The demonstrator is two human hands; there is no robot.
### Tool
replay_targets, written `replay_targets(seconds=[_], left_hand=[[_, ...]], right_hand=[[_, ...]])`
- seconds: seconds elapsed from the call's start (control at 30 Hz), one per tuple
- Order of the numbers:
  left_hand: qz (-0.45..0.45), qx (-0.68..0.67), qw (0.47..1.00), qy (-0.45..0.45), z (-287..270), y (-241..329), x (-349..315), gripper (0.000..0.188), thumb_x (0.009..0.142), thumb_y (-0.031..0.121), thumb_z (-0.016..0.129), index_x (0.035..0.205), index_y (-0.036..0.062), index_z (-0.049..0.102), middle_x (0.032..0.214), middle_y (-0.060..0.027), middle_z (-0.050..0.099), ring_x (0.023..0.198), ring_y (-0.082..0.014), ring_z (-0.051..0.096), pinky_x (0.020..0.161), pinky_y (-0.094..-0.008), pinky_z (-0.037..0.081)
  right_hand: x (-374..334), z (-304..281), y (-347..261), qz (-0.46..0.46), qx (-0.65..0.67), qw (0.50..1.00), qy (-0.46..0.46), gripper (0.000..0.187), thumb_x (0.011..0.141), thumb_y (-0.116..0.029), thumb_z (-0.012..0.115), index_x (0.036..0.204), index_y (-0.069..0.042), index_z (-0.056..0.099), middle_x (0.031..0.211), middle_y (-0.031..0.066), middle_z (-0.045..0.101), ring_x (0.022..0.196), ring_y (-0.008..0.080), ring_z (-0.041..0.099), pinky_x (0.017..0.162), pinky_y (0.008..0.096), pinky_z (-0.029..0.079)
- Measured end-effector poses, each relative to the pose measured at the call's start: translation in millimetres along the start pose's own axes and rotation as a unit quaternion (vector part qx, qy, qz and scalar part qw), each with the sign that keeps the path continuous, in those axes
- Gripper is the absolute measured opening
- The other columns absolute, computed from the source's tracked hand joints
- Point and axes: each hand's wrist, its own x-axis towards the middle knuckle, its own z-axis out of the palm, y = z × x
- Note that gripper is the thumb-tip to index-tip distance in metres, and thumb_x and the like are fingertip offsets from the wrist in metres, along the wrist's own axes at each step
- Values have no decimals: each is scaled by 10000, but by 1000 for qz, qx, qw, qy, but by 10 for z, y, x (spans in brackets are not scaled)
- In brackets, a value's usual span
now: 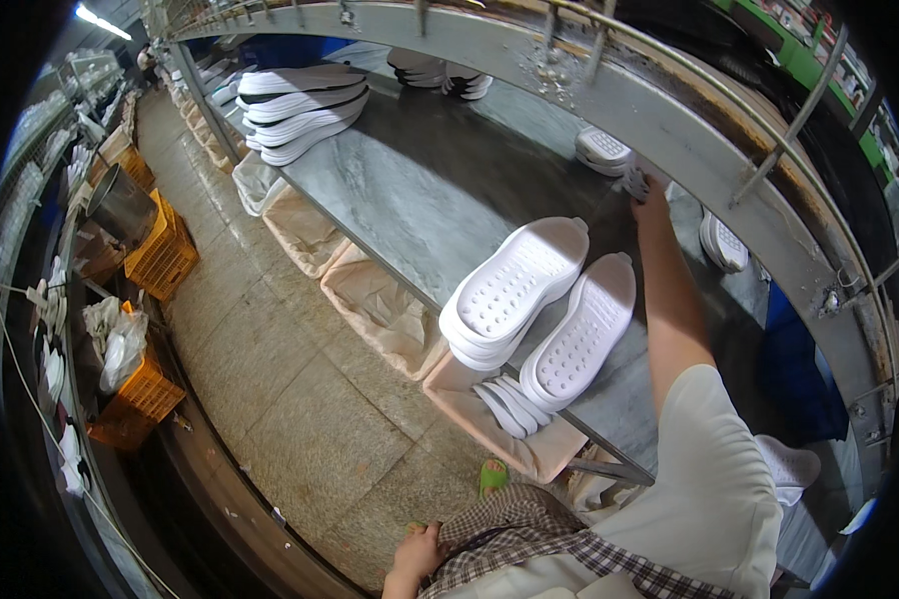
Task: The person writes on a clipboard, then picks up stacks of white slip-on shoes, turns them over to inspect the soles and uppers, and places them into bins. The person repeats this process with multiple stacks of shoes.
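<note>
My right hand [651, 197] reaches across the grey table to its far side. Its fingers close on the end of a small greyish-white piece that looks like a shoe sole [633, 183], partly hidden by the hand. Just left of it lie stacked white soles [603, 147]. Nearer to me, a stack of white soles with rows of holes [517, 280] stands at the table's front edge, beside another white sole [581, 329]. Low in front of my checked apron [509, 524], my left hand [417, 552] hangs with its fingers curled, and nothing shows in it.
A metal rail [609, 75] runs above the table [410, 190]. More soles are stacked at the far left [305, 110] and right [724, 243]. Lined bins [385, 314] stand under the front edge, one holding sole pieces [512, 404]. Orange crates [160, 250] line the aisle's left side.
</note>
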Motion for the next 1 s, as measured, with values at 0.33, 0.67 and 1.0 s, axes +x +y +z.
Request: replay_targets(seconds=[0.33, 0.67, 1.0], left_hand=[[118, 125, 985, 6, -449, -208, -67, 501, 814, 313, 614, 1242, 96, 473, 1096, -176, 584, 974, -365, 589, 800, -453, 493], [489, -106, 861, 94, -1080, 1328, -346, 702, 820, 318, 662, 1342, -29, 344, 1328, -239, 419, 1235, -362, 418, 1022, -400, 355], [511, -207, 828, 99, -789, 2720, -440, 910, 758, 246, 699, 1376, -125, 142, 1339, -330, 357, 1260, -405, 383, 1047, -393, 323]], right_hand=[[-2019, -1293, -1367, 160, 29, 986, -32, 358, 815, -291, 670, 1112, -120, 567, 1101, 49, 571, 1025, 210, 528, 813, 385, 493], [-5907, -2460, -1501, 237, -94, 966, -33, 377, 759, -157, 629, 1106, -65, 516, 1053, 84, 584, 925, 228, 562, 771, 376, 500], [-6627, -2889, -809, 192, 21, 974, -121, 671, 839, -451, 595, 1344, -80, 354, 1322, 92, 471, 1237, 261, 433, 1053, 454, 320]])
